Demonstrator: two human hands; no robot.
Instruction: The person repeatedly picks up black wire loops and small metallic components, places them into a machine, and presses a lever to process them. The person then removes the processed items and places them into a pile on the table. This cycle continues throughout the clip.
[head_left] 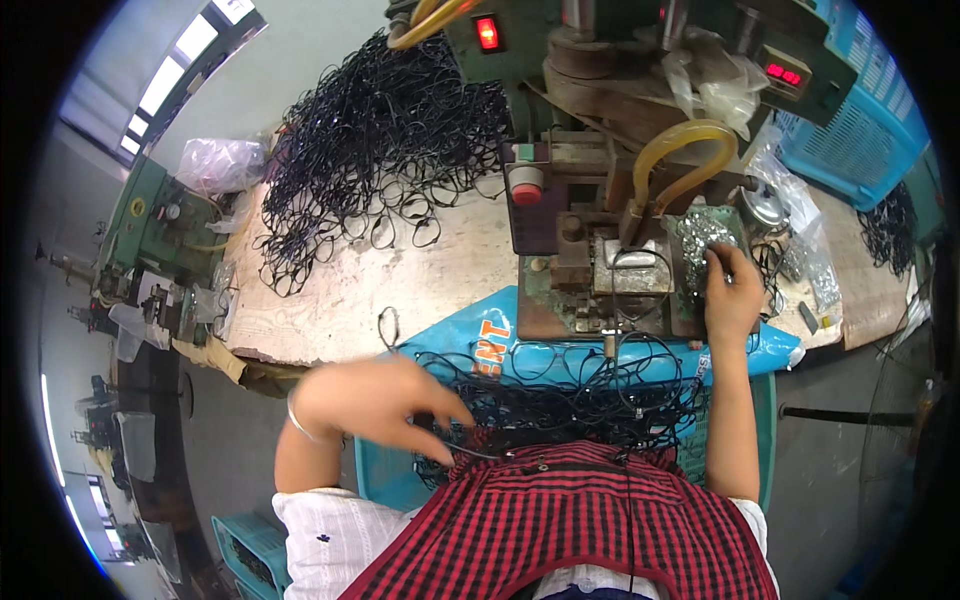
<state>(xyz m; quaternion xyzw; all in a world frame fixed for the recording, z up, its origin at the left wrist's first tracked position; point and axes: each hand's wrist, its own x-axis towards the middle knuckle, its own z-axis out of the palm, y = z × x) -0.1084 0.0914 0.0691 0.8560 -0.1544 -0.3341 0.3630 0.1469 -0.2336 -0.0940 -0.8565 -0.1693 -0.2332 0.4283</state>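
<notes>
My left hand (385, 405) is smeared by motion above the near left of a teal crate (765, 440). Its thumb and fingers look apart, and a tangle of black cord loops (560, 395) lies beside them. On the right, my right hand (735, 290) reaches into a tray of small shiny metal pieces (708, 245). Thumb and forefinger come together at the pieces' edge; whatever they pinch is too small to make out. Left of that tray stands a green press (560, 300) with a metal block (632, 265), and a black cord hangs down in front of it.
A large heap of black cord loops (390, 130) covers the back left of the wooden table (330, 315). Blue plastic sheeting (560, 355) hangs along the front edge. A red button (525, 190) and a yellow tube (690, 135) are on the press. A blue basket (850, 150) stands back right.
</notes>
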